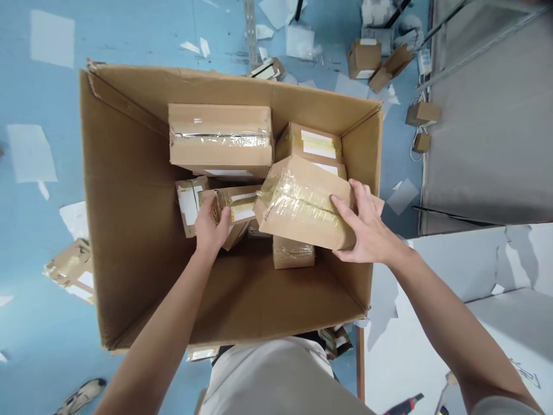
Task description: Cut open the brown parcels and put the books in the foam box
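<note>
A large open cardboard box (263,317) takes up the middle of the view, with several smaller cartons inside. My right hand (365,227) grips the right end of a tape-wrapped carton (306,199), which sits tilted above others. My left hand (211,227) has its thumb and fingers around the left end of a small labelled carton (243,203). The right end of that carton is hidden behind the tape-wrapped one. Just left of it, another labelled carton (186,204) stands partly covered. A long taped carton (220,135) lies along the far wall of the box.
A labelled carton (317,141) fills the far right corner, and a taped small carton (294,253) lies lower down. Paper sheets (32,153) and cartons (365,57) litter the blue floor. At right, a white table (415,340) holds a red-and-black tool (404,405).
</note>
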Tool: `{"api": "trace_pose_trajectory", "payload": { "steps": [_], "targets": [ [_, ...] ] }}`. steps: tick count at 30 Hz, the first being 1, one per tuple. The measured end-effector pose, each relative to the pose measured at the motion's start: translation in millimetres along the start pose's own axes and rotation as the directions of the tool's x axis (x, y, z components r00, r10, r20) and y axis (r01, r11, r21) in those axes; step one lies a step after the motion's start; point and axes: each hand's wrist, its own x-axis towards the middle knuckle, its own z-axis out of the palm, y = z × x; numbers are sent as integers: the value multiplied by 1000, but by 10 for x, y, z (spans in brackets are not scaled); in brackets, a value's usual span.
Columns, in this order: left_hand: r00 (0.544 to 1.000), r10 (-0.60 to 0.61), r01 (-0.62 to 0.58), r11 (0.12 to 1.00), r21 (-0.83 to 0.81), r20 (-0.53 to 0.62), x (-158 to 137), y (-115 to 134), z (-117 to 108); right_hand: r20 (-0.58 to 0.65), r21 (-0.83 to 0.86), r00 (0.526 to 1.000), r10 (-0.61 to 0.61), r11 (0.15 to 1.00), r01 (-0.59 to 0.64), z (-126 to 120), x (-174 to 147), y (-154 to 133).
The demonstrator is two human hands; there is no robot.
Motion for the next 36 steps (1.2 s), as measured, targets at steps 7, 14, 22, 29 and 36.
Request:
{"api": "trace_pose_trajectory", "payload": {
  "steps": [7,14,22,29,36],
  "targets": [
    [809,502,-438,861,-257,305,-78,831,85,-16,-23,999,-42,999,41,-69,-5,134],
    [841,459,-429,888,-165,287,-127,777,236,-396,375,814,425,884,-279,443,-191,147],
    [899,367,-295,911,-288,240,158,1161,244,-634,513,676,376,858,3,358,279,600],
    [877,456,-409,874,-261,154,601,1404,304,-736,336,616,281,941,-28,48,483,920],
    [763,602,-519,787,-334,235,1336,1192,917,-609,267,672,420,907,-325,366,947,1059]
  ]
}}
